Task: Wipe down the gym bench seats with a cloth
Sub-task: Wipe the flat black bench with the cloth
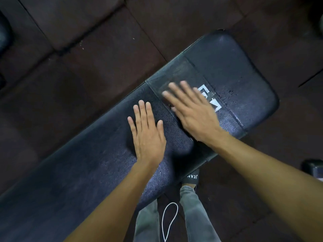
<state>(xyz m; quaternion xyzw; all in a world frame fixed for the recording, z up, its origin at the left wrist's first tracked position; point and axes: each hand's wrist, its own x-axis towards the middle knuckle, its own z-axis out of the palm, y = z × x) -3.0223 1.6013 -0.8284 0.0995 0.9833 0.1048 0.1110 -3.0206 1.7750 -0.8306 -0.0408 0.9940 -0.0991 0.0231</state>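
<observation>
A dark rubber-tiled floor fills the left and top. A black padded bench runs from lower left to upper right, its surface pebbled. The left hand lies palm down on the pad near the middle, fingers straight and slightly spread, gripping nothing. Just right of it a seam crosses the bench. The right hand is over that seam, palm down, fingers open and spread, blurred; whether it touches the pad I cannot tell. It holds nothing, and no cloth shows in view. A white logo sits on the pad just beyond the right hand, partly covered by it. Below the bench are grey jeans, a black shoe and a white cord loop. A dark object sits at the right edge, too cropped to identify
</observation>
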